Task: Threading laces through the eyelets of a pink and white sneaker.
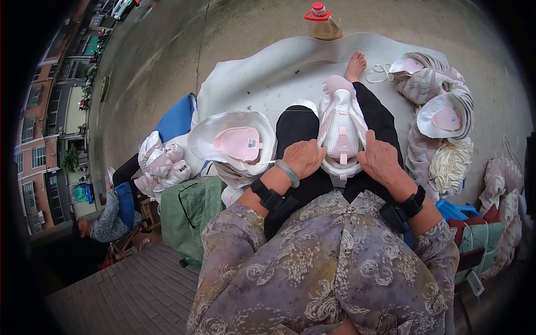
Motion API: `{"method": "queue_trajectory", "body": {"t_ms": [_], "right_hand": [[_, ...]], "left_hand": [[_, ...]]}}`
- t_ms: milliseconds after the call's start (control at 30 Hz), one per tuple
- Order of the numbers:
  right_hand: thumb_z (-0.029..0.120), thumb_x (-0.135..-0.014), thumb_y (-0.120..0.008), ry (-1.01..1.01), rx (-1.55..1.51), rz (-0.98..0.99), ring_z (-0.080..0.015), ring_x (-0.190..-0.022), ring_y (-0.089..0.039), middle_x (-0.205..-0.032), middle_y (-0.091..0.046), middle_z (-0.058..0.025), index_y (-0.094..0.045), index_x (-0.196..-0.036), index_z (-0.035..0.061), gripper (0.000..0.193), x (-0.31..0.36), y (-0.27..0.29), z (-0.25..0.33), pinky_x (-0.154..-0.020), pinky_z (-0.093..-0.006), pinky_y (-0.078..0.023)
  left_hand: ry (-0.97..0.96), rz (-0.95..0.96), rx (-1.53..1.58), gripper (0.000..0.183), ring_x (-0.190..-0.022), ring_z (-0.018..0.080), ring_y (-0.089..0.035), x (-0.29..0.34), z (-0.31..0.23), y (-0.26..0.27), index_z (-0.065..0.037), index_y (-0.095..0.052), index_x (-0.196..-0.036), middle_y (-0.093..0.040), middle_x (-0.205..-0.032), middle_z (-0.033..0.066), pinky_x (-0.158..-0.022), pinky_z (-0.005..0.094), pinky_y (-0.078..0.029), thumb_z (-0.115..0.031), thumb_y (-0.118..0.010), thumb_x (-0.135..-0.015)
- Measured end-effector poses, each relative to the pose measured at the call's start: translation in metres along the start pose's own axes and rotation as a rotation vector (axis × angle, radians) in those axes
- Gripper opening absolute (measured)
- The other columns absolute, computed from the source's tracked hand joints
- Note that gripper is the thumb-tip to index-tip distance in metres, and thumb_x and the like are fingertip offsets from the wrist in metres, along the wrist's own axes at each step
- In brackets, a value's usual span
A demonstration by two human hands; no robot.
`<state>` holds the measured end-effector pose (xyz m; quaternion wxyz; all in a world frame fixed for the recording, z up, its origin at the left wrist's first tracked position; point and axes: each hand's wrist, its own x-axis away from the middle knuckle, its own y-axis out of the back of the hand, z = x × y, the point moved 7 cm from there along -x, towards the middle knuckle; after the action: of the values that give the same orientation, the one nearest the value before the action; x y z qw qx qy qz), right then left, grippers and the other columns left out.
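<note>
A white and pink shoe upper (341, 120) lies lengthwise over my lap, its pink toe end pointing away from me. My left hand (304, 157) is closed, pinching the upper's left edge near the heel opening. Across from it, my right hand (382, 158) pinches the right edge, thumb and fingers together. Between the two hands the white mesh tongue with its pink tab shows. Just left of my left hand stands a stack of nested white uppers (202, 135) with a pink patch on top. My fingertips partly hide the gripped edges.
More uppers (427, 84) curve in stacks along the right, beside a bundle of cream laces (451, 167). A white sheet (251, 84) covers the ground ahead. Beyond it is a red-capped bottle (326, 25). A green sack (190, 218) and another person (120, 209) are at left.
</note>
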<state>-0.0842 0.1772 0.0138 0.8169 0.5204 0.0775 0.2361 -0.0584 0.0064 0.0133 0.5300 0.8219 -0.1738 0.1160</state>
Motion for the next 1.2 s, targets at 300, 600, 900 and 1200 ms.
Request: {"method": "queue_trajectory", "body": {"t_ms": [300,600,900,1200], "right_hand": [[0.018,-0.073,-0.048,0.148,0.088,0.089,-0.03,-0.058,-0.061,-0.061,-0.058,-0.0163,-0.04,-0.089,-0.0057,0.03,-0.025,-0.027,0.001,-0.052,-0.0362,-0.048],[0.017,-0.073,-0.048,0.139,0.045,0.166,-0.0325,-0.065,-0.061,-0.066,-0.06,-0.0194,-0.04,-0.086,-0.004,0.026,-0.034,-0.031,0.003,-0.059,-0.0397,-0.048],[0.013,-0.075,-0.045,0.063,-0.029,0.304,-0.0359,-0.073,-0.061,-0.076,-0.06,-0.0236,-0.038,-0.092,-0.0034,0.025,-0.042,-0.044,-0.011,-0.068,-0.0423,-0.048],[0.024,-0.07,-0.054,0.175,0.002,0.18,-0.0351,-0.067,-0.06,-0.068,-0.06,-0.02,-0.041,-0.089,-0.0032,0.035,-0.04,-0.025,0.001,-0.063,-0.041,-0.049]], "left_hand": [[-0.161,0.104,0.028,0.035,-0.068,0.0392,-0.056,-0.016,0.012,-0.037,0.008,-0.052,-0.074,-0.055,-0.066,0.0242,-0.065,0.0426,-0.045,-0.023,-0.04,-0.086],[-0.084,0.398,0.122,0.035,-0.046,0.0222,-0.06,-0.02,0.008,-0.039,0.009,-0.052,-0.074,-0.053,-0.042,0.0101,-0.06,0.0286,-0.05,-0.02,-0.036,-0.084],[0.192,0.475,0.262,0.041,-0.038,0.0187,-0.056,-0.024,0.013,-0.034,0.006,-0.057,-0.059,-0.056,-0.047,0.0126,-0.044,0.0286,-0.049,-0.022,-0.041,-0.084],[0.21,0.305,0.508,0.025,-0.04,0.0167,-0.058,-0.017,0.016,-0.027,0.008,-0.055,-0.079,-0.058,-0.051,0.0108,-0.037,0.0264,-0.046,-0.017,-0.052,-0.081]]}}
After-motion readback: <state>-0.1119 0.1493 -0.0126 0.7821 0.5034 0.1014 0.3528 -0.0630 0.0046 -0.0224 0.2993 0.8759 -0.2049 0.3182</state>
